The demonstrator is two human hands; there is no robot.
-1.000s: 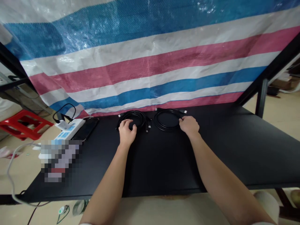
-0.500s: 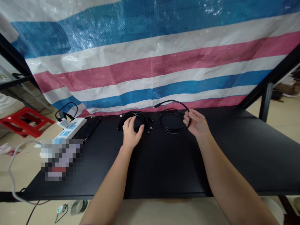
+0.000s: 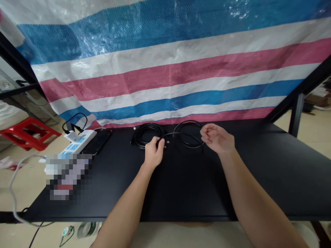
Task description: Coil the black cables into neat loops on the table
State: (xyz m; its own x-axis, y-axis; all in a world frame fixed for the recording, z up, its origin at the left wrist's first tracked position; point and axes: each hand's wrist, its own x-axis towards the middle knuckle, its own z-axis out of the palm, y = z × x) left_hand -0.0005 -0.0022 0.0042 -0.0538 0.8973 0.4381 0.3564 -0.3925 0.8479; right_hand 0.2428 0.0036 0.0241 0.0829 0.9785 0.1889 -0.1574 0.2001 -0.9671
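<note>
Two coils of black cable lie on a black table (image 3: pixel 191 186). My left hand (image 3: pixel 154 153) is closed, thumb and fingers pinching the end stretch of a black cable (image 3: pixel 170 133) that runs over to the right coil (image 3: pixel 190 146). It sits at the near right edge of the left coil (image 3: pixel 141 146), where small light connector tips show. At the right edge of the right coil is my right hand (image 3: pixel 218 138), palm partly turned up. Its fingers are loosely curled and slightly blurred, and no cable shows between them.
A white power strip (image 3: pixel 86 136) with a plugged-in charger and a dark phone (image 3: pixel 99 141) lie at the table's left, near a pixelated patch. Behind hangs a striped plastic sheet (image 3: pixel 168 79). A red stool (image 3: pixel 29 134) stands on the floor at left.
My left hand has moved right and nearer, off the left coil, and now pinches the cable end. My right hand no longer holds up the cable, which has swung down towards the left.
</note>
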